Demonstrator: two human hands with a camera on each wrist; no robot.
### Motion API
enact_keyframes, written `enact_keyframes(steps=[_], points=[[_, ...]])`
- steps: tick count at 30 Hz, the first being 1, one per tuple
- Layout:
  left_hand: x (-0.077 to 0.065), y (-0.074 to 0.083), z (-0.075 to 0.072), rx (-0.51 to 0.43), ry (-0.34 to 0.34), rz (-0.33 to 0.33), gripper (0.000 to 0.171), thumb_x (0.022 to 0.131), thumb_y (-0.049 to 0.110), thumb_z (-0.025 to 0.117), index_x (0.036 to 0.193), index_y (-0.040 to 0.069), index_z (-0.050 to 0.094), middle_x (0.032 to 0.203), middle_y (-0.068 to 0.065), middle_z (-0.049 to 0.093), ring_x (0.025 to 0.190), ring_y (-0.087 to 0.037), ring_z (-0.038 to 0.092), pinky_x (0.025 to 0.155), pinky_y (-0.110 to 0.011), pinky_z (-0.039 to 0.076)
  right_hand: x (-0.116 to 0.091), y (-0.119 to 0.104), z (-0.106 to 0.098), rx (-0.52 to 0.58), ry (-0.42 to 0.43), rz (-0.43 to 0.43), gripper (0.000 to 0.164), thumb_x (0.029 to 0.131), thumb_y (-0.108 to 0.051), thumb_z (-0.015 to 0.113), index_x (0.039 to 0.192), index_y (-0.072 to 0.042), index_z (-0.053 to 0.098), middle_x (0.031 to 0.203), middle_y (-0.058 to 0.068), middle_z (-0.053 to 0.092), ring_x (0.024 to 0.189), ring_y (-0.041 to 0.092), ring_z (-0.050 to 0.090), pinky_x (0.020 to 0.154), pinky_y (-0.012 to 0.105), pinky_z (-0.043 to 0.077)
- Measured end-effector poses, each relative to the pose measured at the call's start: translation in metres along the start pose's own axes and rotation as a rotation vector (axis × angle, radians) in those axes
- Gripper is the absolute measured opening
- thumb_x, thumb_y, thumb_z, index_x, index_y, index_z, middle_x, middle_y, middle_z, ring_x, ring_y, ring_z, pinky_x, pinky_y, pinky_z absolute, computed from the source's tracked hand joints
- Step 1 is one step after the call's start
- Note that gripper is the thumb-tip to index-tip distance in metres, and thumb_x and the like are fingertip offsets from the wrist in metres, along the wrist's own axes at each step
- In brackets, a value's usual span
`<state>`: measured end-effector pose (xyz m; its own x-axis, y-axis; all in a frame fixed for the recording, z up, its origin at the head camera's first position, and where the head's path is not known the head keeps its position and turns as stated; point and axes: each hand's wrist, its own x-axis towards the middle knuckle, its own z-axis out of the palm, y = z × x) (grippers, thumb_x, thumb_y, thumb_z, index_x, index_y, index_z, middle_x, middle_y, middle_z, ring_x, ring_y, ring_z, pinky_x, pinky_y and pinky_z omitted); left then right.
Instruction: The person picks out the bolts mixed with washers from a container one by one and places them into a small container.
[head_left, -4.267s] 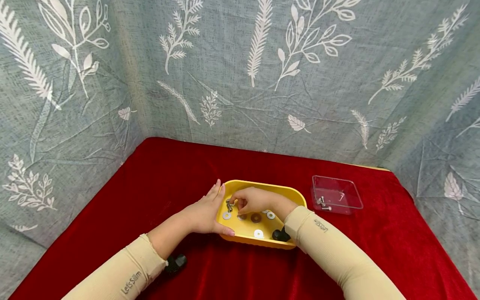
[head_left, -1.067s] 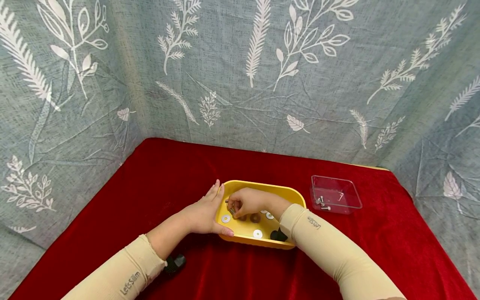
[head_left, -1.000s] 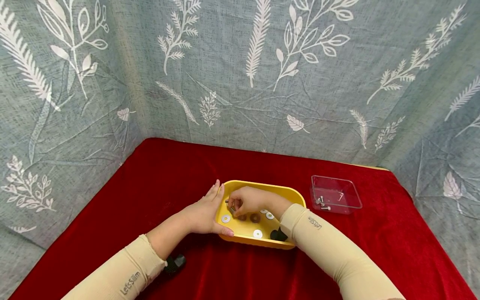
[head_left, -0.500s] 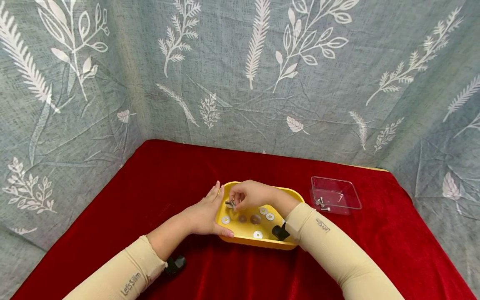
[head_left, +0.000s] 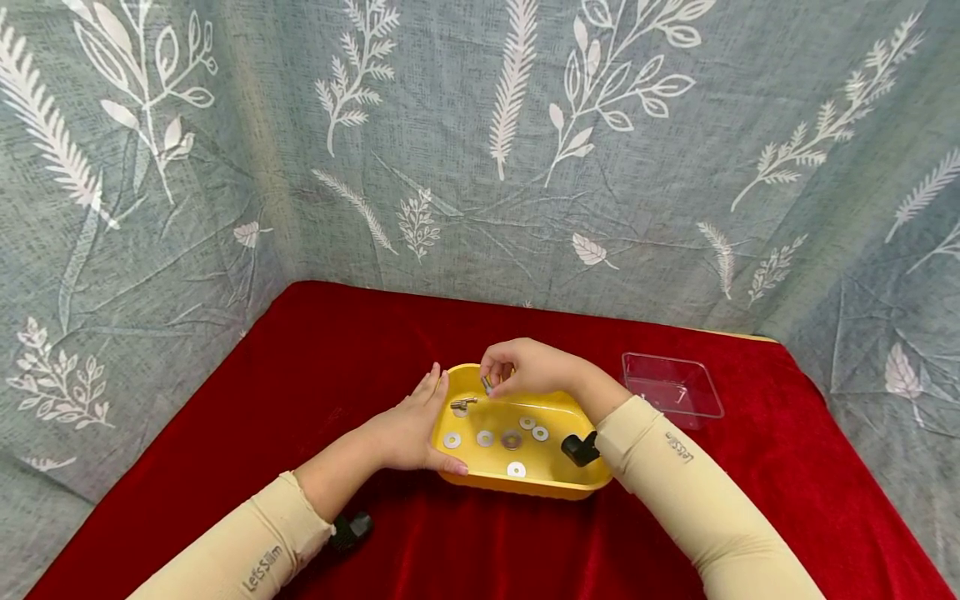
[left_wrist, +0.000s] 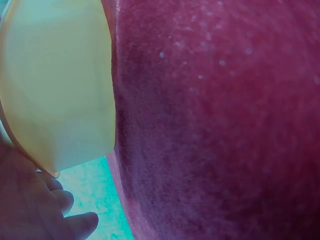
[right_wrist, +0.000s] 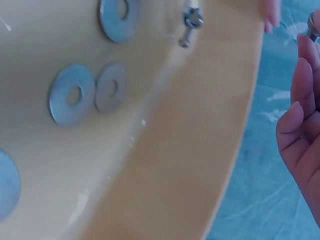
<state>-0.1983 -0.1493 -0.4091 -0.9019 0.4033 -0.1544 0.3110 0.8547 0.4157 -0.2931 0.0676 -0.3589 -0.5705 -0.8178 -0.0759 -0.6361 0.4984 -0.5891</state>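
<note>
My right hand (head_left: pixel 531 367) pinches a small metal bolt (head_left: pixel 487 385) between thumb and fingers, above the far left part of a yellow bin (head_left: pixel 540 482). The same bolt (right_wrist: pixel 313 27) shows at the right edge of the right wrist view, in the fingertips. My left hand (head_left: pixel 408 425) rests on the bin's left end, fingers straight, thumb over the near rim. In the left wrist view, its fingers lie beside the bin's wall (left_wrist: pixel 60 90). A few other bolts (head_left: pixel 462 403) lie inside the bin near the left end. Several flat washers (head_left: pixel 484 438) are spread over its floor.
A clear plastic box (head_left: pixel 672 385) stands to the right, with small metal pieces in it, partly hidden by my right forearm. Red cloth (head_left: pixel 360 350) covers the table. A patterned curtain (head_left: pixel 465 200) hangs behind. Black wrist devices (head_left: pixel 579 450) sit under both forearms.
My right hand has lifted from the bin's floor and moved up and to the right with a bolt pinched in it. The left hand stays on the bin's end.
</note>
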Motion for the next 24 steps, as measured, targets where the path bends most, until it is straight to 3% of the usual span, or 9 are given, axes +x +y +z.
enact_keyframes(steps=[10,24], points=[[-0.002,0.003,0.000,0.007,0.003,-0.006,0.135,0.056,0.077,0.063,0.146,0.004,-0.006,0.151,-0.012,-0.015,0.139,-0.026,-0.003,0.108,-0.045,0.020,-0.018,-0.002,-0.016,0.048,0.040,-0.025,0.016,0.081,-0.017,0.070,0.094,-0.016,0.061,0.080,-0.003,0.060,0.073,0.014,0.055,0.068,0.026,0.049],[-0.003,0.002,0.001,0.014,0.016,0.010,0.134,0.057,0.075,0.065,0.145,0.004,-0.009,0.151,-0.012,-0.015,0.139,-0.024,-0.004,0.109,-0.043,0.019,-0.053,0.010,-0.038,0.188,0.130,0.070,0.020,0.081,-0.013,0.070,0.096,-0.005,0.061,0.081,0.005,0.059,0.073,0.020,0.054,0.067,0.027,0.048]])
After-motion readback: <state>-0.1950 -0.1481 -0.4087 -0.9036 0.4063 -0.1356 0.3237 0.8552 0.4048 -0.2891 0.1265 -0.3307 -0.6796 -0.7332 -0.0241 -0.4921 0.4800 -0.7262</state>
